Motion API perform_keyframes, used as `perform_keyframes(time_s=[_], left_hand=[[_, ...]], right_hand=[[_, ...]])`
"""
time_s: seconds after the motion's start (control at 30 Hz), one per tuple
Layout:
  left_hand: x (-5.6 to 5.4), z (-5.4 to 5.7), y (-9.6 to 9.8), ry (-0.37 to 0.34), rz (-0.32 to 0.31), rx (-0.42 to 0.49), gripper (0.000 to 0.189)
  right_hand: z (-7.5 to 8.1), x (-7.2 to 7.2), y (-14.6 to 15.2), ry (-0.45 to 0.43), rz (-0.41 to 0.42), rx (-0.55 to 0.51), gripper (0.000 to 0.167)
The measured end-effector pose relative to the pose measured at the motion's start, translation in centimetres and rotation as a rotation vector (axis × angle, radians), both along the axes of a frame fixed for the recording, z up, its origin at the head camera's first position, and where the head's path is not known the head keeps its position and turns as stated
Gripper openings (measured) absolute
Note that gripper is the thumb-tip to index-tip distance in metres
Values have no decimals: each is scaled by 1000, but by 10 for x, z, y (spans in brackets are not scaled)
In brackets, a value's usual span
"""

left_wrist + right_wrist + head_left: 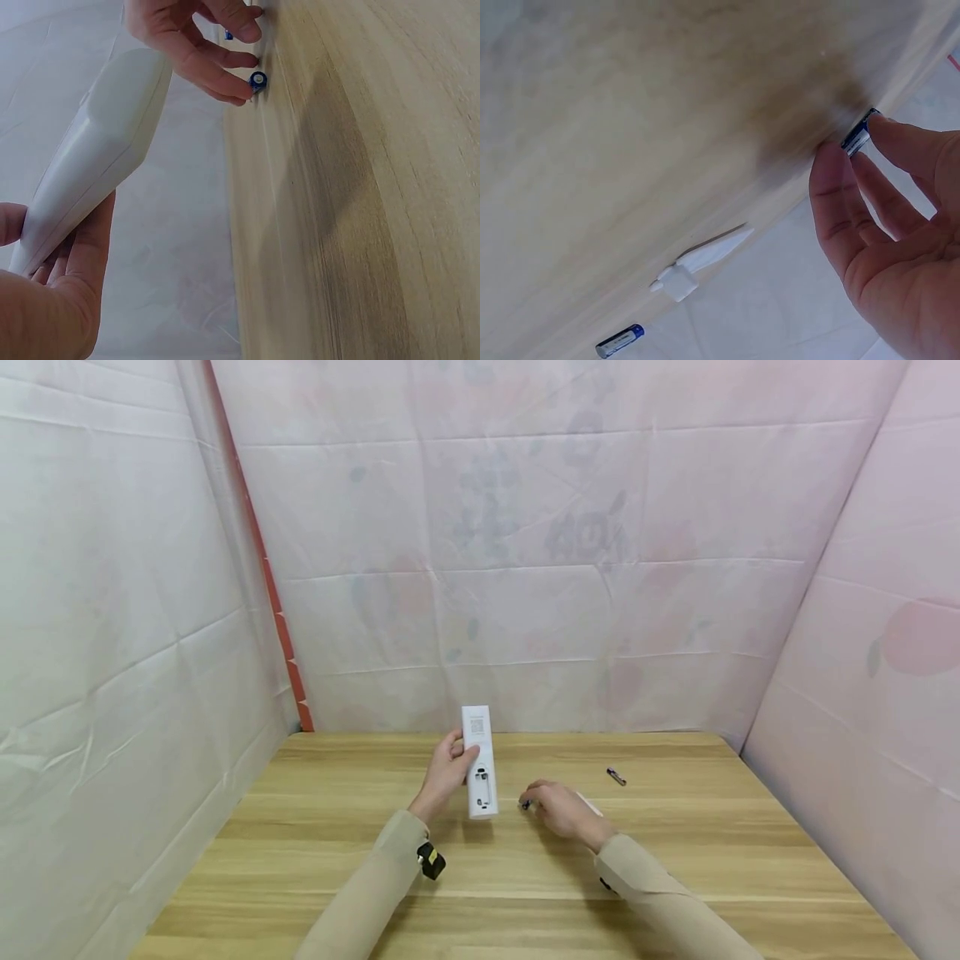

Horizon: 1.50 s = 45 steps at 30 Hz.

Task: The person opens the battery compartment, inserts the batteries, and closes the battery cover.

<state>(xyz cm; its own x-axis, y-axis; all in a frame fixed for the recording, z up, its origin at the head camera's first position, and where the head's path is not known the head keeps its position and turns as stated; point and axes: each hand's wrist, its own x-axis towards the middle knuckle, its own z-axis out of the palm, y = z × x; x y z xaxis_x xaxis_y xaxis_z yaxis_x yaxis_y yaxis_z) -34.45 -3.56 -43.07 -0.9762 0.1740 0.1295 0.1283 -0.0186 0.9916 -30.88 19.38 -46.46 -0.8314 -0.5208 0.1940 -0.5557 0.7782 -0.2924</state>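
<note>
My left hand (444, 772) grips a long white remote control (477, 735), tilted up above the table with its back towards me. A bare battery bay with metal contacts shows in its lower half, and a printed code higher up. In the left wrist view, the remote's smooth rounded end (124, 97) points upward. Over the table to its right, my right hand (558, 810) pinches a small blue and silver battery (857, 135) between thumb and fingertips, close to the tabletop. Its round end (258, 79) shows in the left wrist view.
A second battery (617, 776) lies farther back on the right of the wooden table (337, 793). A white battery cover (712, 251) lies beside my right hand, partly hidden by it in the head view. Pale cloth walls (525, 610) stand behind and at both sides.
</note>
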Motion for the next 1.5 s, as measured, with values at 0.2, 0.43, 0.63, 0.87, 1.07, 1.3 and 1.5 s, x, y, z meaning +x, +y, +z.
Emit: perform_keyframes(time_s=[0.2,0.43,0.63,0.87,1.07,1.3,1.5], left_hand=[[1,-4,-1,-10,3,-1,40],[1,-6,0,3,-7,-9,42],[1,-4,-1,2,-2,-21,42],[0,-1,1,35,16,-6,46],[-1,0,2,56,3,-19,47],[-2,-2,1,103,3,-17,45],[0,-9,0,104,-1,-31,44]], right_hand=[[-2,1,2,32,12,-7,24],[-7,3,4,95,12,18,18],[-3,3,1,35,-74,55,13],[0,3,0,2,-115,50,11],[1,2,2,-8,-128,38,9],[1,2,3,44,-103,-9,7],[-5,5,4,113,-38,-41,19]])
